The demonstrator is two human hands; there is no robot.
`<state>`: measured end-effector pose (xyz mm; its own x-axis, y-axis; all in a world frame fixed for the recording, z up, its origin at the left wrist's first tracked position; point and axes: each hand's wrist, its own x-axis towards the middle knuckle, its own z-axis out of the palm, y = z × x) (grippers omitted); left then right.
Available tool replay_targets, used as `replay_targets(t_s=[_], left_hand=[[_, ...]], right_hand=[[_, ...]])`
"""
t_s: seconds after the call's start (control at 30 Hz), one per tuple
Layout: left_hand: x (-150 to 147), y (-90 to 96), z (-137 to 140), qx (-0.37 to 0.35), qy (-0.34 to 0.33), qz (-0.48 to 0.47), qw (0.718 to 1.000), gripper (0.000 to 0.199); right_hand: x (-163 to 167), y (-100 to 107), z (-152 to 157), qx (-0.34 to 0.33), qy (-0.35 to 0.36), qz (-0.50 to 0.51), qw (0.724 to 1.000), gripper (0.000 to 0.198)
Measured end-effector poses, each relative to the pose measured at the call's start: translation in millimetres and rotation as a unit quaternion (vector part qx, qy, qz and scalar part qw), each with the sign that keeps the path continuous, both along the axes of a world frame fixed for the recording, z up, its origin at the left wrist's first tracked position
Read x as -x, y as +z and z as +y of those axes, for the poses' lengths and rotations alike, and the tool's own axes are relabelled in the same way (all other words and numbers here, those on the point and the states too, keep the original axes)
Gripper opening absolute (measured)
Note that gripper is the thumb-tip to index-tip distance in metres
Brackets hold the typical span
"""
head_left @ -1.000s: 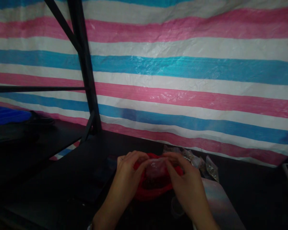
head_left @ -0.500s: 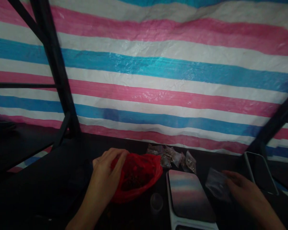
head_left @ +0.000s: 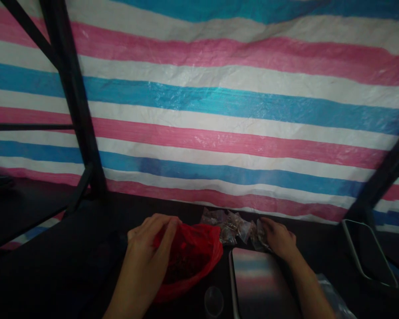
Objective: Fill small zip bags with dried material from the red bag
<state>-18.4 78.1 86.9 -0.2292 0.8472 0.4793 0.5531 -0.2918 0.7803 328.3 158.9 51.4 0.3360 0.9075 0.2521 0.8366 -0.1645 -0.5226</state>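
Note:
My left hand is closed on the left rim of a red plastic bag, which stands open with dark, small contents inside. My right hand reaches over to a row of small clear plastic bags with brownish contents. Its fingers close around the rightmost small plastic bag, partly hiding it. Just below the row is a flat scale with a shiny top plate. Between the scale and the red bag is a small clear cup.
A phone lies at the right, near a dark metal post. Clear plastic lies beside my right forearm. A striped tarp hangs behind the black table, with another dark post at left.
My right hand has moved left and away from me, from the clear bag it held at right to the row of small bags. My left hand stays on the red bag. The view has tilted up slightly.

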Motion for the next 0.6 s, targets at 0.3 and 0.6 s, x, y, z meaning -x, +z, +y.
replay_targets(t_s=[0.3, 0.6], left_hand=[[-16, 11.2, -14, 0.005, -0.038, -0.033, 0.999, 0.031], [-75, 4.4, -32, 0.134, -0.242, -0.184, 0.943, 0.023]], right_hand=[[-2, 57, -47, -0.063, 0.036, 0.148, 0.986, 0.036], [116, 81, -106, -0.1, 0.173, 0.492, 0.847, 0.061]])
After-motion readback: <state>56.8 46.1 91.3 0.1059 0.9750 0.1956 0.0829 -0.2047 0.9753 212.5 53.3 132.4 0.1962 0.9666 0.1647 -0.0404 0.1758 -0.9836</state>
